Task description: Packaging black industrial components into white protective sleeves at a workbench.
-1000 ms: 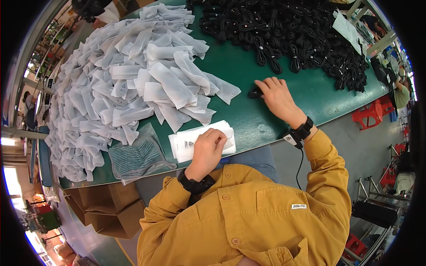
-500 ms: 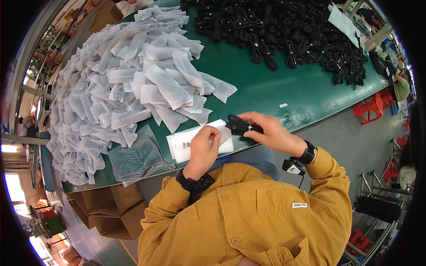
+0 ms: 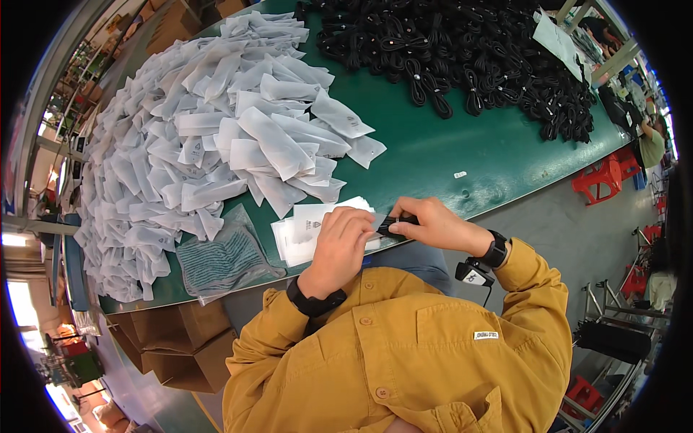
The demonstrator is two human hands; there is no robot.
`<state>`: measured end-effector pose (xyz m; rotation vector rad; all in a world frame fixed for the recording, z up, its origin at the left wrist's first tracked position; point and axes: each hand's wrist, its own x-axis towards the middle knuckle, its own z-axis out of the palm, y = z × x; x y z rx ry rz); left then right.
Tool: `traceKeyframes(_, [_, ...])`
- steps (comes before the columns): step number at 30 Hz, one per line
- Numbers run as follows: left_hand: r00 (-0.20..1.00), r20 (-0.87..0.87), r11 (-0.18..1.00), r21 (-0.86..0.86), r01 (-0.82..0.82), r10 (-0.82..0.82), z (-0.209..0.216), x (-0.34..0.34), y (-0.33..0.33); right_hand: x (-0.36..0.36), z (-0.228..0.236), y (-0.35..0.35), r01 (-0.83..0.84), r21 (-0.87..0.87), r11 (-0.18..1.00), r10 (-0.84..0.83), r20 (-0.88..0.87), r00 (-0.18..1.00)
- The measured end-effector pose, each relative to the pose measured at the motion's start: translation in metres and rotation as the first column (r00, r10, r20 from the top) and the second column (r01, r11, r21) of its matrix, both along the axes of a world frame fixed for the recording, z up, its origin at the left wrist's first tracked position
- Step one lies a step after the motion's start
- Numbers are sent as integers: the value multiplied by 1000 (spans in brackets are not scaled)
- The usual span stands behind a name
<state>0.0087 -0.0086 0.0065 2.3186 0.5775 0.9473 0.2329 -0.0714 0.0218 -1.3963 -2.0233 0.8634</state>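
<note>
My left hand (image 3: 338, 249) is closed on the end of a frosted white plastic bag (image 3: 309, 219) lifted from a stack of flat bags (image 3: 291, 251) at the table's near edge. A coiled black cable (image 3: 394, 226) is pinched in my right hand (image 3: 437, 227). The cable's front end meets the bag's end beside my left fingers; how far it reaches inside is hidden by them.
Filled frosted bags (image 3: 180, 155) are heaped at the left of the green table (image 3: 411, 155), coiled black cables (image 3: 440, 50) at the far right. A clear bag of grey-teal striped material (image 3: 224, 258) lies left of the stack. Below stand cardboard boxes (image 3: 180, 339); rightward, a red stool (image 3: 600, 180).
My left fingers have taken hold of a bag and moved right. My right hand has lowered the cable to the bag's end. A bag at the heap's right edge lies differently.
</note>
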Motion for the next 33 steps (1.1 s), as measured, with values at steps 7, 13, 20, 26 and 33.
traceKeyframes(7, [993,94,981,-186,-57,75,9,2,16,-11,19,9,-20,265,964,22,-5,1000])
traceKeyframes(13, [976,218,752,-646,128,21,22,-1,32,-13,18,15,163,256,953,-57,-376,925])
traceKeyframes(20, [946,325,655,-715,246,0,29,10,33,-21,25,20,280,62,958,-256,-258,932])
traceKeyframes(26, [873,484,394,-815,425,60,27,16,44,-22,31,32,59,403,913,8,-163,987])
traceKeyframes(33, [828,517,160,-856,492,218,34,14,49,-31,29,37,137,489,861,8,-283,959])
